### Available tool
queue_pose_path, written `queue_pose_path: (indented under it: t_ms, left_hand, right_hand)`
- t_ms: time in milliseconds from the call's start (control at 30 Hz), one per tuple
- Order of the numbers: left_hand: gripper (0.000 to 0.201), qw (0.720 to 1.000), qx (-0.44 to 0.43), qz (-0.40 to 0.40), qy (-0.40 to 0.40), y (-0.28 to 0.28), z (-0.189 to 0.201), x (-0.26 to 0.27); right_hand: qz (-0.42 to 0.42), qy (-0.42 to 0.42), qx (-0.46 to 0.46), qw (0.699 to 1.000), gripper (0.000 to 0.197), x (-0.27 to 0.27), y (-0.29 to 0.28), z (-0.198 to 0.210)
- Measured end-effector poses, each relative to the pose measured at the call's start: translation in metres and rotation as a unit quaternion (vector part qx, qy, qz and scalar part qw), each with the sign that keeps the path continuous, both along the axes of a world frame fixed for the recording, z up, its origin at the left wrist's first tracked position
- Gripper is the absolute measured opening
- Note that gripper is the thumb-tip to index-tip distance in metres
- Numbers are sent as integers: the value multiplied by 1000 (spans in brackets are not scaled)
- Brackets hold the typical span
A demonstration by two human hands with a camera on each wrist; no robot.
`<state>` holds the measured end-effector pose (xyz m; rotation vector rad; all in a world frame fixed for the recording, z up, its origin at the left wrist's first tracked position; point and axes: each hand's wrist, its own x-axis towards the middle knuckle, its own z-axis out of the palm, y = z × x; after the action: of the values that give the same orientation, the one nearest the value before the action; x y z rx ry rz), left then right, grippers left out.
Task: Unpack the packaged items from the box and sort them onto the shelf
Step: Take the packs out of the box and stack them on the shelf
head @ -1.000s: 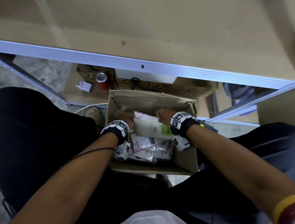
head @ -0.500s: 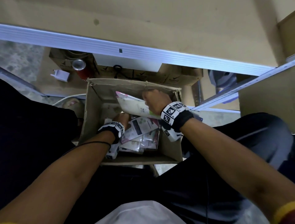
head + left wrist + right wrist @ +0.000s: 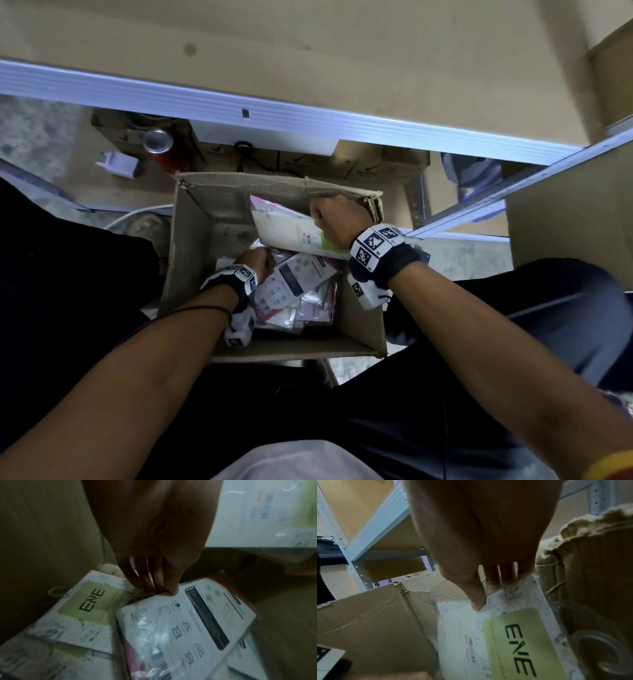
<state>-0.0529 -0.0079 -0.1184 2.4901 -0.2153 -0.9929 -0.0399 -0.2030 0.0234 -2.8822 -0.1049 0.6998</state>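
Observation:
An open cardboard box [image 3: 191, 246] stands on the floor between my legs, with several plastic-wrapped packets in it. My right hand [image 3: 337, 219] pinches white packets with a green label [image 3: 287, 229] and holds them tilted above the box's back right corner. The right wrist view shows its thumb and fingers [image 3: 481, 601] on the top edge of the green-label packet [image 3: 518, 642]. My left hand [image 3: 255, 262] is down inside the box. Its fingertips [image 3: 159, 588] pinch the top edge of a white packet with wash symbols [image 3: 188, 622], which lies beside another green-label packet [image 3: 91, 604].
The shelf's tan board [image 3: 308, 51] and pale metal front beam [image 3: 308, 116] run across above the box. Under it stand a red can [image 3: 161, 147], a white plug [image 3: 118, 164] and brown cartons [image 3: 376, 164]. A second shelf beam [image 3: 479, 202] angles in at the right.
My right hand has lifted the green-label packets up toward the box's back right corner. My left hand let go of them and dropped into the box onto the wash-symbol packet.

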Motion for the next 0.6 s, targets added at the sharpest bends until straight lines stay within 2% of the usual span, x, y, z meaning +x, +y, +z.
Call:
queue_pose_path:
  t_ms: [300,400,533,600]
  left_hand:
    - [11,994,-7,69,88,29,1,11]
    - [13,994,-21,48,98,31,7,10]
    - [14,992,-40,-4,116,22,13,0]
    - [17,995,-31,21,95,20,11,-3]
  right_hand:
    - [10,-4,-8,1000,8,5,6,2]
    - [15,-1,-10,1000,12,5,8,3]
    - [15,0,-12,1000,9,4,8,2]
    - [11,2,-11,1000,10,2,9,2]
